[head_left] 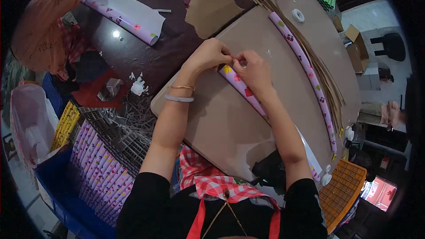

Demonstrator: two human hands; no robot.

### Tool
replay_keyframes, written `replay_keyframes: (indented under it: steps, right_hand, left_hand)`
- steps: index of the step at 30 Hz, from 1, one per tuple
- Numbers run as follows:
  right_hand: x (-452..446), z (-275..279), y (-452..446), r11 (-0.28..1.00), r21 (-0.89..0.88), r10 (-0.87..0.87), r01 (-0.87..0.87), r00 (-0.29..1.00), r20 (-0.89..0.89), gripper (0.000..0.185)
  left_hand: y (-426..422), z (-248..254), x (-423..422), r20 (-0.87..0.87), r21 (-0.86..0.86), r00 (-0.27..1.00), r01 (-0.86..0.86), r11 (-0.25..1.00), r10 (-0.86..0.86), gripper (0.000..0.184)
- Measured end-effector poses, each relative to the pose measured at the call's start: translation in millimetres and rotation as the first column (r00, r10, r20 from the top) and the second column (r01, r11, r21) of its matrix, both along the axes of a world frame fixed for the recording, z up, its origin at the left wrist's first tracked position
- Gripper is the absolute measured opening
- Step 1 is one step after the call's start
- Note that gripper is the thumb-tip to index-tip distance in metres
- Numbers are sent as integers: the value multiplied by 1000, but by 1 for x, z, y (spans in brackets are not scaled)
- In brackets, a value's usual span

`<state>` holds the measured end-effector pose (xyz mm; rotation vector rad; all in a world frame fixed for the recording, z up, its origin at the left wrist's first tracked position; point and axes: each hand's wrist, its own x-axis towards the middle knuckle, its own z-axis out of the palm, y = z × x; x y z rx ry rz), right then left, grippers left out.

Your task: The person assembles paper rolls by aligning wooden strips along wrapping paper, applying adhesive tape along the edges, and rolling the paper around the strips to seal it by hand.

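Observation:
Both hands meet over the beige table, fingertips pinched together at the upper end of a pink patterned paper roll (pixel 245 90). My left hand (pixel 214 54), with bangles on its wrist, has its thumb and fingers closed there. Close beside it, my right hand (pixel 253 71) is bent with its fingers closed at the same spot; what lies between the fingertips is too small to make out. The roll slants down to the right under my right forearm. A white sheet edge (pixel 305 144) shows beyond that forearm.
Right of my hands lie a long pink roll (pixel 305 66), brown strips (pixel 323 79) and a tape roll (pixel 298 15). A co-worker's sleeve (pixel 44 31) is at upper left, near another roll (pixel 124 24). A blue crate (pixel 55 190) of rolls stands lower left.

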<state>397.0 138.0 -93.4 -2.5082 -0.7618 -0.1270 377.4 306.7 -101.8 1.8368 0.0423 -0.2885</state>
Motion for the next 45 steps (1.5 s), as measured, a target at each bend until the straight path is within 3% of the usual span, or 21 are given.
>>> replay_keyframes:
  steps: [9,14,24,27,30,31,33,37,38,41,45]
  right_hand:
    - [-2,5,3,1000,5,-20,20,999,-36,12]
    - [2,-2,1,985,155,-36,79,963,-267,15]
    - [-5,4,-38,975,88,-164,204,927,-338,16]
    - [-15,11,-78,960,99,-207,261,904,-375,16]
    - [-38,26,-132,953,-4,-279,303,872,-403,16]
    - [-48,34,-152,945,-30,-307,325,855,-417,17]
    - [-68,35,-203,931,-6,-349,364,886,-304,16]
    - [-107,41,-309,793,-252,-608,554,745,-275,15]
    - [-117,38,-335,792,-196,-610,578,746,-266,15]
    - [-143,34,-398,677,-254,-734,691,656,-174,15]
    - [-178,38,-430,674,-148,-738,723,666,-108,17]
  left_hand:
    - [-1,2,-1,-41,34,999,-3,999,4,19]
    - [-1,3,-2,-45,12,999,-5,1000,5,20]
    - [-5,4,-3,-10,55,999,-31,998,31,22]
    - [-6,9,-4,0,20,999,-47,999,47,21]
    - [-7,20,-5,-116,136,991,-53,989,69,19]
    - [-7,18,-4,-84,125,994,-54,991,64,19]
    - [-8,9,-3,-35,125,998,-56,991,61,18]
    - [-8,6,-2,-7,138,999,-52,989,53,19]
    - [-8,3,-1,3,142,998,-55,988,55,19]
    - [-11,8,-1,-32,175,998,-52,983,59,18]
    - [-8,1,1,47,145,997,-61,987,55,30]
